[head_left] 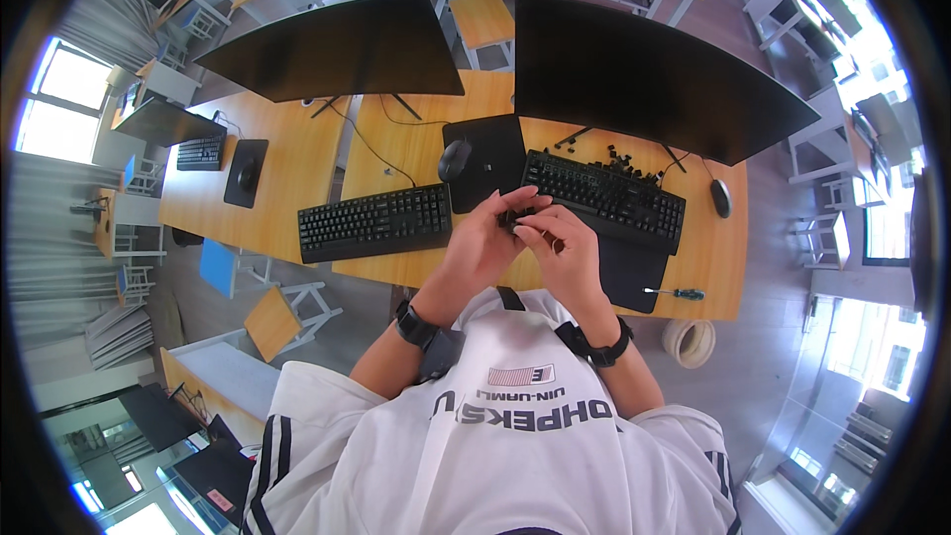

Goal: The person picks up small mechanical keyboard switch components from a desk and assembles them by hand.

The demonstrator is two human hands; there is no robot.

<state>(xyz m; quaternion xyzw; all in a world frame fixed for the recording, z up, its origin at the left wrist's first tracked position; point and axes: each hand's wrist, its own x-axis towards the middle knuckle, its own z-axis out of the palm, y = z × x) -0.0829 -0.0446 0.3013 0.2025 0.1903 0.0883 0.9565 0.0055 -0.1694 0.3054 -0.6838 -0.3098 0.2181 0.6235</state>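
Note:
Cupped in front of my chest, my left hand (482, 243) holds a few small black pieces (512, 219) that look like keycaps, partly covered by fingers. My right hand (567, 253) meets it, thumb and forefinger pinched together right at those pieces; what lies in the pinch is too small to make out. Just beyond my right hand sits a black keyboard (634, 210). Along its far edge several loose black keycaps (619, 160) are scattered. A second black keyboard (374, 222) lies to the left of my left hand.
Two dark monitors (342, 50) (644, 79) stand behind the keyboards. A black mouse (455, 160) rests on a mouse pad (485, 196); another mouse (720, 198) is at the right. A screwdriver (676, 293) lies near the desk's front edge, above a cream bin (687, 344) on the floor.

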